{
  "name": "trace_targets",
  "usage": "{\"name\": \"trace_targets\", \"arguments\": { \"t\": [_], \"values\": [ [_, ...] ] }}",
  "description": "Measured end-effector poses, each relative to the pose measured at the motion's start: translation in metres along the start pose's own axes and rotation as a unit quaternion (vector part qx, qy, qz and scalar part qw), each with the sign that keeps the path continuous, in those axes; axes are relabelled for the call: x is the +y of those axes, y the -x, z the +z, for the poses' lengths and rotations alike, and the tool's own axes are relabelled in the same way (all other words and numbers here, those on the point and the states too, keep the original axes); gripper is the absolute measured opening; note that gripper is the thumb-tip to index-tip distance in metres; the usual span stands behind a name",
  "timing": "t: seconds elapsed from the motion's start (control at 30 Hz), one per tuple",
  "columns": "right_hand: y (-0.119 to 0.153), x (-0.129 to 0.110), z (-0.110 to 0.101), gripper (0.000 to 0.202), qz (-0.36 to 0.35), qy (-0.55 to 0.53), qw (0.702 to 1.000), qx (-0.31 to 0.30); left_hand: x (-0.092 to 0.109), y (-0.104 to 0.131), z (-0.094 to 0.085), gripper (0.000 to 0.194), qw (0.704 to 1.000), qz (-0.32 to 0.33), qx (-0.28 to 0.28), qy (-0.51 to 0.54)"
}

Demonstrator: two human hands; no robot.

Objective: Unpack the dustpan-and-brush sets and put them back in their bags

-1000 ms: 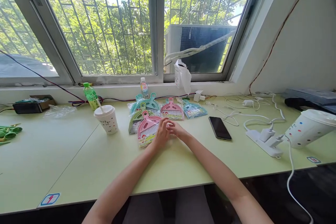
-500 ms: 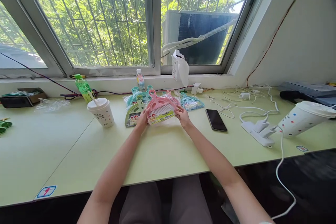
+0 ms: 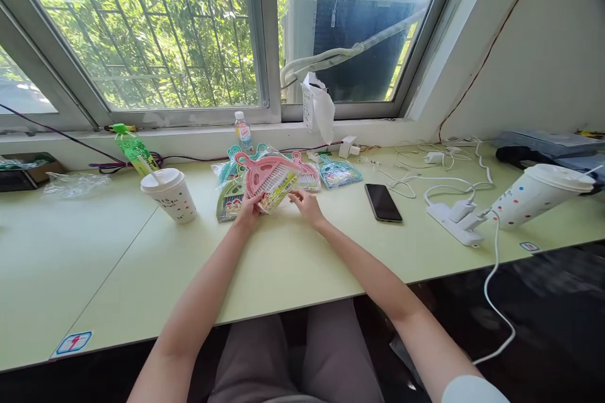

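A pink dustpan and brush set (image 3: 268, 177) in clear wrapping is held tilted above the table. My left hand (image 3: 249, 209) grips its lower left corner. My right hand (image 3: 306, 204) is beside its lower right edge, fingers closed together; whether they pinch the wrapping is too small to make out. Behind it are a green set (image 3: 228, 200), a teal set (image 3: 230, 170), another pink set (image 3: 309, 176) and a blue-green packet (image 3: 339, 172).
White cups stand at the left (image 3: 171, 196) and lean at the right (image 3: 539, 196). A phone (image 3: 383, 203), a power strip (image 3: 456, 225) and cables lie on the right. Two bottles (image 3: 136, 150) (image 3: 243, 132) and a torn white box (image 3: 317, 108) are near the window.
The held pink set has turned, its right side now higher. My right hand has come off its right edge and moved slightly inward. The view has shifted a little.
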State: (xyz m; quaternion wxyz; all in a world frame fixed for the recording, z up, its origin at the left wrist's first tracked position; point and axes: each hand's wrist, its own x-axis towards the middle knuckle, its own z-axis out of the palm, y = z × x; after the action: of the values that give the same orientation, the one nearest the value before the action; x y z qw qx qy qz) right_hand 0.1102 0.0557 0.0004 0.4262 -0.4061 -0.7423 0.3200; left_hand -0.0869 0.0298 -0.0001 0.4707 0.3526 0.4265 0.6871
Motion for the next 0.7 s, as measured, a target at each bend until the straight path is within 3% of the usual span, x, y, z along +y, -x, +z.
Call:
{"name": "trace_targets", "arguments": {
  "t": [0.13,0.23,0.4,0.5,0.6,0.63,0.7],
  "values": [
    [-0.006,0.01,0.004,0.033,0.09,-0.126,0.988,0.006,0.001,0.007,0.005,0.064,0.999,-0.007,-0.045,0.004],
    [-0.011,0.017,-0.003,0.028,0.137,-0.19,0.972,0.017,0.001,0.009,0.008,0.059,0.996,-0.03,-0.078,0.025],
    [-0.021,0.02,-0.028,0.016,0.175,-0.185,0.966,-0.042,-0.001,0.002,0.004,0.039,0.996,-0.024,-0.021,0.089],
    [-0.024,0.023,-0.056,0.014,0.193,-0.093,0.974,-0.073,0.0,-0.004,-0.002,0.039,0.993,0.003,0.014,0.118],
    [-0.023,0.025,-0.083,0.02,0.227,0.126,0.952,-0.161,0.003,-0.007,-0.006,0.053,0.991,0.022,0.033,0.13],
    [-0.021,0.024,-0.089,0.024,0.236,0.211,0.935,-0.158,0.004,-0.007,-0.006,0.056,0.99,0.022,0.036,0.131],
    [-0.018,0.018,-0.093,0.028,0.228,0.345,0.907,-0.085,0.005,-0.006,-0.005,0.058,0.991,0.017,0.034,0.131]
  ]
}}
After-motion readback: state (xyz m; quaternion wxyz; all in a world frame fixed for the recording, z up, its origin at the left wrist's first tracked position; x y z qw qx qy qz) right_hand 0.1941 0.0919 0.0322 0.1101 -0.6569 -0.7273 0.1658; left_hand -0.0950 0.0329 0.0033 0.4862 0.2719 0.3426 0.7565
